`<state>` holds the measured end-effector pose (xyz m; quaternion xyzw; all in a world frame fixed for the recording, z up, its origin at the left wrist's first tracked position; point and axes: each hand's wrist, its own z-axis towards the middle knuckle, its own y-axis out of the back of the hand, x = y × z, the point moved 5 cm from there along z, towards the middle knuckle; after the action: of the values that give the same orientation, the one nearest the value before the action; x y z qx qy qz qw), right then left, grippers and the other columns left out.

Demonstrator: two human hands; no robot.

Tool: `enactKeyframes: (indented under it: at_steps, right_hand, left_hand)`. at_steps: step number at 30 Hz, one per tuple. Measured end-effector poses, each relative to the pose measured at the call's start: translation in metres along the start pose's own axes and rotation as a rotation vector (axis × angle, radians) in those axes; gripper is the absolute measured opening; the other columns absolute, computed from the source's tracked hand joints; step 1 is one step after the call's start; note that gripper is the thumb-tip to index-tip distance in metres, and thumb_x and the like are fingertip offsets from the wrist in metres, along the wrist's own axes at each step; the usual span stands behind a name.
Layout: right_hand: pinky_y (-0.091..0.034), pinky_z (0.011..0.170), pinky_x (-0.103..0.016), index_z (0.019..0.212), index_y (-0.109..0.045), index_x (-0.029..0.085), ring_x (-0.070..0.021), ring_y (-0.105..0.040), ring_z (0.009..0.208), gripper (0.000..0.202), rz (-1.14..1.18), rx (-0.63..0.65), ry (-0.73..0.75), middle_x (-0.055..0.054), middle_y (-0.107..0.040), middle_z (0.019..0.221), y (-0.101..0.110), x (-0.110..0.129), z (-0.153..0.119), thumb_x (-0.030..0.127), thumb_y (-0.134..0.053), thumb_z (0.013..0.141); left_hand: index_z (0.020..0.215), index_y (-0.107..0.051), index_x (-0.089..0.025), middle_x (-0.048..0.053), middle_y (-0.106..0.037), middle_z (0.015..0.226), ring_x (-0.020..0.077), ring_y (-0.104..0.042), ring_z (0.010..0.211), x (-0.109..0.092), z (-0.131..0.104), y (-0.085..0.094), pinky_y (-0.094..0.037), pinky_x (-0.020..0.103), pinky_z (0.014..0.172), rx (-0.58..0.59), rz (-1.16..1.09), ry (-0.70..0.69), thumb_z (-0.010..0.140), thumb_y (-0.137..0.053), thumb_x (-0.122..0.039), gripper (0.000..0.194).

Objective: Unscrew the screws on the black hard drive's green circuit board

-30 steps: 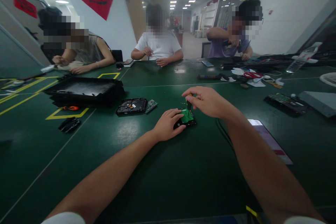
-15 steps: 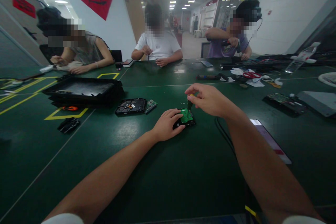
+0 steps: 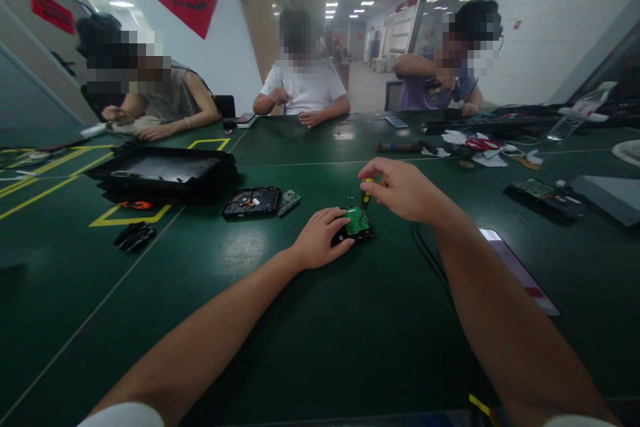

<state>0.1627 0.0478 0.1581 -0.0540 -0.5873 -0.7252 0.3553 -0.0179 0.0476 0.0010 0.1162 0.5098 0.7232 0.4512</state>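
A hard drive (image 3: 358, 223) with a green circuit board facing up lies flat on the table. Across its left side my left hand (image 3: 319, 239) is closed, thumb at the near edge and fingers over the top. My right hand (image 3: 400, 190) pinches the yellow and dark handle of a screwdriver (image 3: 366, 200). The screwdriver stands nearly upright, with its shaft directed down at the board; whether the tip sits in a screw is too small to tell. Several tiny bits, looking like screws (image 3: 349, 197), lie just beyond the drive.
To the left are another opened drive (image 3: 253, 202), a loose circuit board (image 3: 289, 201) and black trays (image 3: 165, 170). At right lie a phone (image 3: 520, 271), another drive (image 3: 545, 199) and a tilted bottle (image 3: 583, 112). A cable (image 3: 427, 253) runs by my right forearm. Three people sit opposite.
The screwdriver handle has turned in my right fingers, showing more yellow. My left hand stays on the hard drive. The whole view has shifted slightly.
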Motion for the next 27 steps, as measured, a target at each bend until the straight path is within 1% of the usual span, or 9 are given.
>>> enactKeyframes:
  at_steps: [2, 5, 10, 13, 17, 20, 24, 27]
  right_hand:
    - [-0.047, 0.073, -0.032, 0.103, -0.072, 0.019, -0.0219, -0.068, 0.08, 0.016, -0.001, -0.019, -0.035, -0.006, -0.075, 0.087, 0.001, 0.0, -0.001, 0.03, -0.07, 0.091]
    - [-0.046, 0.072, -0.032, 0.097, -0.072, 0.02, -0.0217, -0.067, 0.08, 0.012, -0.005, -0.016, -0.042, -0.005, -0.074, 0.084, 0.0004, 0.0025, -0.0013, 0.03, -0.07, 0.091]
    - [-0.045, 0.074, -0.031, 0.098, -0.074, 0.021, -0.0191, -0.065, 0.078, 0.016, 0.0, 0.005, 0.005, -0.005, -0.075, 0.091, -0.0013, 0.0046, 0.0007, 0.033, -0.063, 0.096]
    - [-0.045, 0.075, -0.031, 0.099, -0.075, 0.021, -0.0184, -0.066, 0.077, 0.018, 0.025, 0.021, 0.027, -0.005, -0.076, 0.092, -0.0014, 0.0029, 0.0009, 0.03, -0.06, 0.097]
    - [-0.047, 0.072, -0.031, 0.11, -0.073, 0.02, -0.017, -0.067, 0.07, 0.022, 0.087, 0.04, -0.006, -0.005, -0.076, 0.092, -0.0023, -0.0005, -0.0003, 0.023, -0.056, 0.097]
    - [-0.047, 0.072, -0.031, 0.107, -0.073, 0.018, -0.0177, -0.067, 0.07, 0.019, 0.066, 0.014, -0.037, -0.006, -0.076, 0.09, -0.0018, -0.001, -0.0004, 0.024, -0.058, 0.096]
    - [-0.046, 0.075, -0.031, 0.097, -0.074, 0.02, -0.0184, -0.065, 0.077, 0.016, -0.009, -0.007, 0.033, -0.007, -0.075, 0.096, -0.0015, 0.0023, 0.0006, 0.028, -0.061, 0.096]
    - [-0.046, 0.077, -0.031, 0.099, -0.075, 0.02, -0.019, -0.066, 0.08, 0.016, 0.002, -0.006, 0.066, -0.006, -0.076, 0.098, -0.0021, 0.0014, 0.0009, 0.027, -0.061, 0.096]
  left_hand:
    - [0.142, -0.062, -0.024, 0.014, -0.063, 0.146, 0.035, -0.055, 0.141, -0.0001, 0.0001, 0.0005, -0.043, 0.059, 0.12, -0.001, -0.007, 0.0, 0.098, -0.065, -0.051, 0.052]
    - [0.142, -0.062, -0.024, 0.014, -0.062, 0.146, 0.0352, -0.055, 0.141, 0.0001, -0.0001, 0.0009, -0.043, 0.06, 0.12, -0.002, -0.009, -0.001, 0.098, -0.065, -0.051, 0.051]
    - [0.143, -0.062, -0.023, 0.014, -0.063, 0.146, 0.0349, -0.054, 0.142, 0.0003, -0.0007, 0.0007, -0.043, 0.059, 0.121, 0.001, 0.002, 0.001, 0.098, -0.065, -0.051, 0.053]
    - [0.143, -0.062, -0.023, 0.014, -0.063, 0.145, 0.0347, -0.055, 0.141, 0.0001, -0.0009, 0.0008, -0.043, 0.059, 0.121, 0.0, -0.001, -0.001, 0.098, -0.065, -0.051, 0.053]
    - [0.142, -0.063, -0.024, 0.014, -0.063, 0.145, 0.035, -0.055, 0.141, 0.0001, -0.0008, 0.001, -0.043, 0.06, 0.12, -0.003, -0.007, 0.003, 0.097, -0.066, -0.051, 0.052]
    - [0.142, -0.063, -0.023, 0.014, -0.063, 0.145, 0.0348, -0.055, 0.141, -0.0005, -0.0007, 0.0011, -0.043, 0.059, 0.121, -0.007, -0.005, 0.001, 0.098, -0.065, -0.051, 0.052]
    - [0.141, -0.063, -0.022, 0.015, -0.063, 0.145, 0.0352, -0.055, 0.14, 0.0004, -0.0009, 0.0, -0.043, 0.059, 0.12, -0.01, -0.004, 0.0, 0.098, -0.065, -0.051, 0.052]
    - [0.142, -0.062, -0.023, 0.014, -0.063, 0.146, 0.0353, -0.055, 0.141, 0.0018, -0.0012, -0.001, -0.043, 0.06, 0.12, -0.008, 0.004, -0.002, 0.098, -0.065, -0.052, 0.053]
